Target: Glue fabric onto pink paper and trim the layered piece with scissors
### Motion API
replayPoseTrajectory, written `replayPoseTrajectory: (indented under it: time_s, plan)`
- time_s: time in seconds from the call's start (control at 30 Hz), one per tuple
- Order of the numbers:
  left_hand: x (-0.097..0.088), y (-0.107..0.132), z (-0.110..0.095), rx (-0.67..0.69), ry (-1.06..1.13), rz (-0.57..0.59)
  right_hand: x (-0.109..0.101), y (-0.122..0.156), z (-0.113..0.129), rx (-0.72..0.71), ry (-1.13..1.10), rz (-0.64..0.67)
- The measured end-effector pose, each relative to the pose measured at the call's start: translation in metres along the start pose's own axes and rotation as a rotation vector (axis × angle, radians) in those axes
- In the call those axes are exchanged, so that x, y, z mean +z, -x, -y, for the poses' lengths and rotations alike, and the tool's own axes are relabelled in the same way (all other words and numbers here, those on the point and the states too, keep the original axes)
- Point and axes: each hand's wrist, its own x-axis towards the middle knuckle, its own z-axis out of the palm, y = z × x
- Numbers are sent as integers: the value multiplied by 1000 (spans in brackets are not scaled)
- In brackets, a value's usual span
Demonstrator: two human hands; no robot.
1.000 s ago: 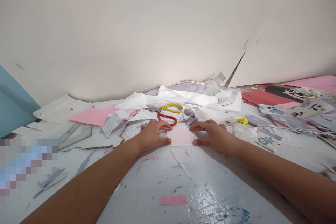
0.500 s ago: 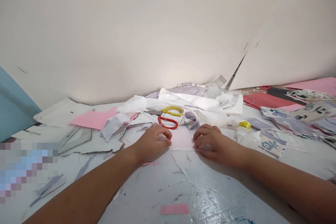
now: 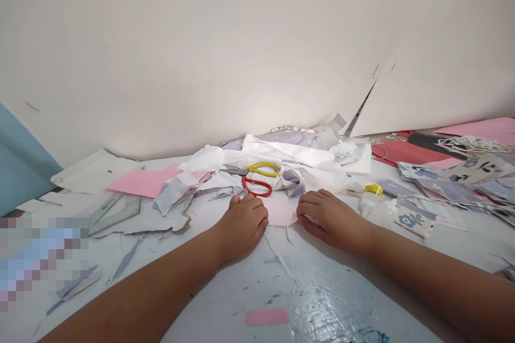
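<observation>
A pale pink piece of thin paper or cloth (image 3: 281,211) lies on the worktable between my two hands. At its left end is my left hand (image 3: 243,225), back turned up and fingers curled down over the edge. My right hand (image 3: 328,220) has its thumb and bent fingers closed on the right end. Just beyond the left hand rest scissors with one yellow and one red handle (image 3: 257,187), their blades partly under scraps. White and lilac scraps (image 3: 298,158) are heaped behind the piece. A small pink strip (image 3: 267,317) lies near the front.
A tall white board (image 3: 225,64) stands along the back. On the left are a pink sheet (image 3: 142,181) and a clear set square (image 3: 116,214). To the right lie a bottle with a yellow label (image 3: 372,195), floral pieces (image 3: 416,220), red sheets (image 3: 414,155) and white cord (image 3: 475,143).
My left hand has rolled over so its back faces up, its fingers closing down at the piece's left end. The right hand's fingers have drawn closer together at the right end.
</observation>
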Motion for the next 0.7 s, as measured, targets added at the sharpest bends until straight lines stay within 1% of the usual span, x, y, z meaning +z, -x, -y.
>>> replayPoseTrajectory:
  time_s: [0.13,0.27,0.4,0.47,0.57,0.7]
  plan:
    - [0,0,1,-44,84,33,3,0,-4,7,-54,-8]
    - [-1,-1,1,-77,115,35,5,0,-5,43,-116,-41]
    - [-2,-2,0,-148,195,28,4,1,-3,138,-212,-61]
    - [-4,-2,-1,-188,261,-2,3,1,-2,205,-288,-71]
    - [-8,-2,-3,-270,458,-64,2,1,0,292,-428,-90]
    - [-13,-2,-2,-404,848,-167,-3,-1,4,438,-640,-191]
